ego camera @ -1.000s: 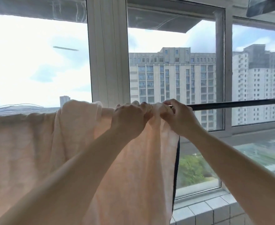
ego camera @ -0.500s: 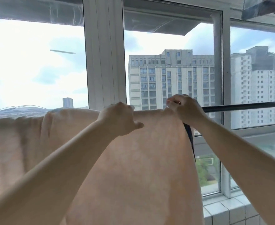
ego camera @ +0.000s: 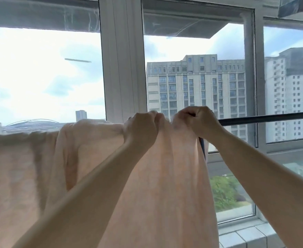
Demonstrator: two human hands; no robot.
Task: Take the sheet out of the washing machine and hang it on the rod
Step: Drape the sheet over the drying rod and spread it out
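A pale peach sheet (ego camera: 166,176) hangs over a dark horizontal rod (ego camera: 265,119), draping down across the left and middle of the view. The rod shows bare only to the right of my hands; the rest is under the cloth. My left hand (ego camera: 141,129) grips a bunched fold of the sheet's top edge. Close beside it, my right hand (ego camera: 199,120) grips the sheet's right end on the rod. The sheet is gathered in folds to the left of my left hand.
Large windows with a white frame (ego camera: 122,68) stand right behind the rod. A tiled sill (ego camera: 245,235) runs along the lower right. Tall buildings show outside.
My left hand has slid right along the rod to meet my right hand, bunching the sheet's top edge between them. The sheet's left part has gathered into folds again.
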